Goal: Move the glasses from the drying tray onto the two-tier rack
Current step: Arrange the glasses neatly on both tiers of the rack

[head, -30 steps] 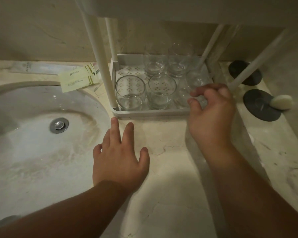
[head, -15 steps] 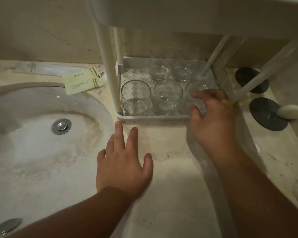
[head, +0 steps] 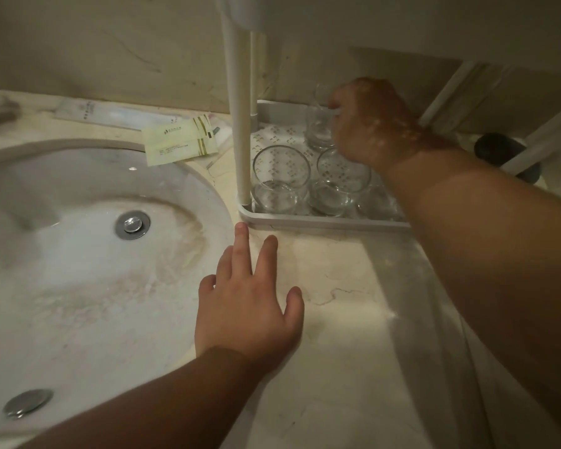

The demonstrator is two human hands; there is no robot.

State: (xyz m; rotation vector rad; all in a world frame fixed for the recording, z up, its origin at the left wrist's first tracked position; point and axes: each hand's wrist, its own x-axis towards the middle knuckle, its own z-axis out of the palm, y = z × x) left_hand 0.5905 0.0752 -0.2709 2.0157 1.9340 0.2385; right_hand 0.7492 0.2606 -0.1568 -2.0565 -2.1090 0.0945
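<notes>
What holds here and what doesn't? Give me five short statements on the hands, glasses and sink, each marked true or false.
1. The right hand grips a back-row glass in the tray. True.
2. The left hand holds a glass. False: it lies flat on the counter, fingers spread.
3. The front-left glass stands upright. True.
4. The sink is full of water. False: its drain shows bare.
5. The paper packets lie inside the tray. False: they lie on the counter beside it.

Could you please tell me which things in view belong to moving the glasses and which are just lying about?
Part of the job:
right hand, its grip on a back glass
front glasses
drying tray
rack post

Lying about:
sink
paper sachets
left hand, flat on the counter
</notes>
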